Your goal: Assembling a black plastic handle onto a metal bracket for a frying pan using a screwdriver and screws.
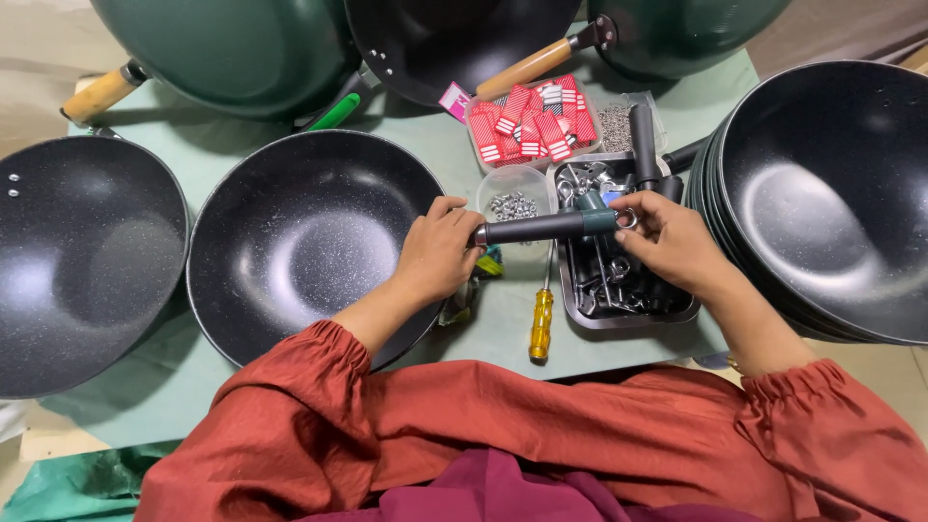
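My left hand (437, 253) grips the rim of a black speckled wok (304, 237) where a dark handle (541, 228) meets it. My right hand (667, 242) is closed around the far end of that handle, at its green collar and metal ring (626, 218). The handle lies level between both hands, above a metal tray (677, 311) of metal fittings.
A yellow-handled screwdriver (540, 324) lies on the green tabletop (193, 387). Behind are a tub of nuts (514, 205), a box of red tags (530, 126) and a box of small screws (615, 126). Woks stand stacked right (822, 193), left (82, 261) and at the back (232, 48).
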